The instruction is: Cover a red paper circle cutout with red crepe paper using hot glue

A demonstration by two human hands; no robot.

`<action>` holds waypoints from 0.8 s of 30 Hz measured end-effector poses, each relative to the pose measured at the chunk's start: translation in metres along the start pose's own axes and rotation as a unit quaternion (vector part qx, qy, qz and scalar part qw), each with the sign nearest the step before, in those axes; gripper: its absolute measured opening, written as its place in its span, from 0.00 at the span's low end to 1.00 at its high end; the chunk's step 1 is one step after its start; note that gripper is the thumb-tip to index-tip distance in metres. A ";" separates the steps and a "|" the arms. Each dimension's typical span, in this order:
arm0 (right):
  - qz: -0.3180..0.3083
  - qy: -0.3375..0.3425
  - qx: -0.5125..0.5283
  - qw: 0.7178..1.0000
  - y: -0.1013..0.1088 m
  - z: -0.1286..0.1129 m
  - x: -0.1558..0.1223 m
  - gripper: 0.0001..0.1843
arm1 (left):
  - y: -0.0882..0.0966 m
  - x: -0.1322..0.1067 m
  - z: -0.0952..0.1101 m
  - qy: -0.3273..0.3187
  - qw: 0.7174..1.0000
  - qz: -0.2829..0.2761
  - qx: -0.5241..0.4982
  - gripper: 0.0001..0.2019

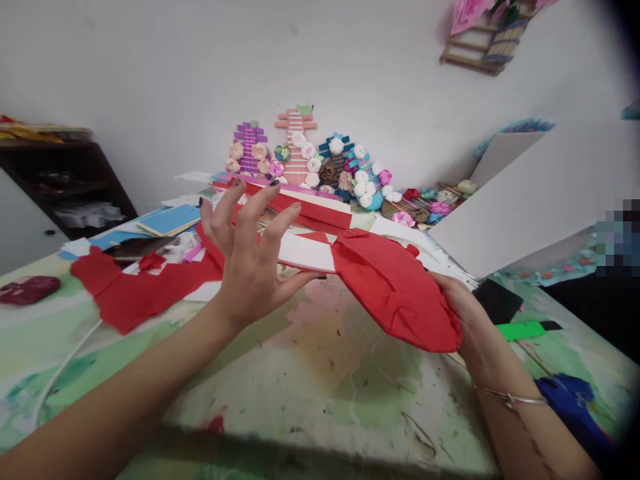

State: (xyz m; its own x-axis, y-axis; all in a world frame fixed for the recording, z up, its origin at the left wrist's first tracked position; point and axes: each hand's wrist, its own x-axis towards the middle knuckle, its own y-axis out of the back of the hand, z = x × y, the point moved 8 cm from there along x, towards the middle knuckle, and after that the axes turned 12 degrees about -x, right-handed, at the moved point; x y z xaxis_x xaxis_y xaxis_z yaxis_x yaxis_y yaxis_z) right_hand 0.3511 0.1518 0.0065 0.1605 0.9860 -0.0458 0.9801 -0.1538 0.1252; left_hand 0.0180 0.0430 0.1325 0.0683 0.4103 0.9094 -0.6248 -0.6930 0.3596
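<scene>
A red paper-covered shape [395, 290], rounded and creased, is held up above the table. A flat white strip [306, 253] juts out from its left end. My right hand [453, 300] grips the red shape at its right end, with most of the fingers hidden behind it. My left hand [253, 260] is raised with its fingers spread apart. Its thumb lies along the lower edge of the white strip; whether it presses there I cannot tell. Left of that hand, a cut sheet of red crepe paper [145, 290] rests on the table.
The paint-stained table [320, 373] carries blue paper [173, 220], a dark red pouch [30, 290] and a white cord [65, 370]. Flower-decorated stick crafts [297, 150] lean against the wall. Large white boards [520, 193] stand at the right, near a bright green strip [523, 330].
</scene>
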 end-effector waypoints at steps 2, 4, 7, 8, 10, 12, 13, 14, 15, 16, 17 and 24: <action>0.000 -0.011 0.004 1.000 0.001 0.002 0.001 0.01 | 0.001 0.000 0.002 -0.008 1.000 0.003 -0.003 0.34; 0.004 -0.012 0.008 1.000 0.002 0.003 0.002 0.01 | 0.003 0.000 0.006 -0.029 1.000 0.009 -0.001 0.35; 0.014 -0.005 0.016 1.000 0.004 0.003 0.003 0.03 | 0.004 0.001 0.014 -0.064 0.998 0.018 0.020 0.37; 0.018 -0.001 0.020 1.000 0.004 0.002 0.003 0.04 | 0.004 0.001 0.015 -0.061 0.998 0.017 0.023 0.37; 0.027 0.010 0.028 0.999 0.005 0.000 0.003 0.05 | 0.003 0.002 0.014 -0.032 0.999 0.012 0.013 0.36; 0.035 0.025 0.035 0.998 0.006 -0.003 0.003 0.06 | 0.001 0.003 0.011 0.003 1.000 0.008 -0.004 0.34; 0.038 0.034 0.039 0.998 0.007 -0.005 0.003 0.06 | 0.000 0.002 0.010 0.015 1.000 0.009 -0.009 0.33; 0.042 0.042 0.041 0.997 0.007 -0.007 0.004 0.07 | -0.001 0.002 0.009 0.023 1.000 0.011 -0.011 0.33; 0.046 0.050 0.044 0.997 0.008 -0.009 0.004 0.08 | -0.002 0.001 0.008 0.028 0.999 0.012 -0.012 0.32; 0.049 0.056 0.046 0.996 0.009 -0.010 0.004 0.09 | -0.003 0.000 0.008 0.032 0.999 0.014 -0.011 0.32; 0.053 0.061 0.047 0.996 0.009 -0.011 0.005 0.09 | -0.003 0.000 0.007 0.035 0.999 0.016 -0.010 0.32; 0.065 0.066 0.042 0.995 0.013 -0.011 0.005 0.08 | -0.004 -0.009 0.012 0.006 1.000 0.017 -0.013 0.32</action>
State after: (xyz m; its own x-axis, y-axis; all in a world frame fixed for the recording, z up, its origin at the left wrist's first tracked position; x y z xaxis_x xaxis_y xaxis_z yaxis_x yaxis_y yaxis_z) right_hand 0.3630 0.1560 0.0187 0.2754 0.9564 0.0968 0.9592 -0.2801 0.0381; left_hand 0.0294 0.0353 0.1257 0.0374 0.3946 0.9181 -0.6470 -0.6906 0.3231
